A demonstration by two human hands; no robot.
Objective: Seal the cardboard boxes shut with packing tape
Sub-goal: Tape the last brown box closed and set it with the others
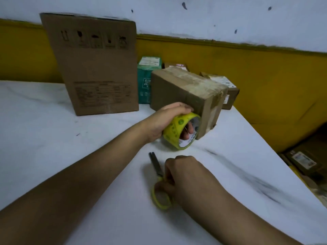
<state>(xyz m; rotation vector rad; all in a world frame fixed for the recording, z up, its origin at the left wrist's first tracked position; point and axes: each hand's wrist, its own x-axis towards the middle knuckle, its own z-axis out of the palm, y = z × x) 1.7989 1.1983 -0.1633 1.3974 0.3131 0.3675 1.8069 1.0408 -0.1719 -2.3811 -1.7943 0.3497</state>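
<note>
Standing at the back left of the white bench (pixel 44 131), a tall box (pixel 95 68) is seen with printed handling marks on its face. Just right of it, a green box (pixel 144 82) is set near the wall. The tape (pixel 174 131), a yellow roll, is gripped by the left hand (pixel 166 121), whose fingers (pixel 188 131) are hooked through the core. The roll is held against the near lower corner of a brown box (pixel 185 91), which is banded with tape and lies mid-bench. Nearer, scissors (pixel 156 167) lie flat, blades closed and pointing away. Their yellow handle is pinched by the curled fingers of the right hand (pixel 187 177). A small box (pixel 230 96) is partly hidden behind the brown one.
</note>
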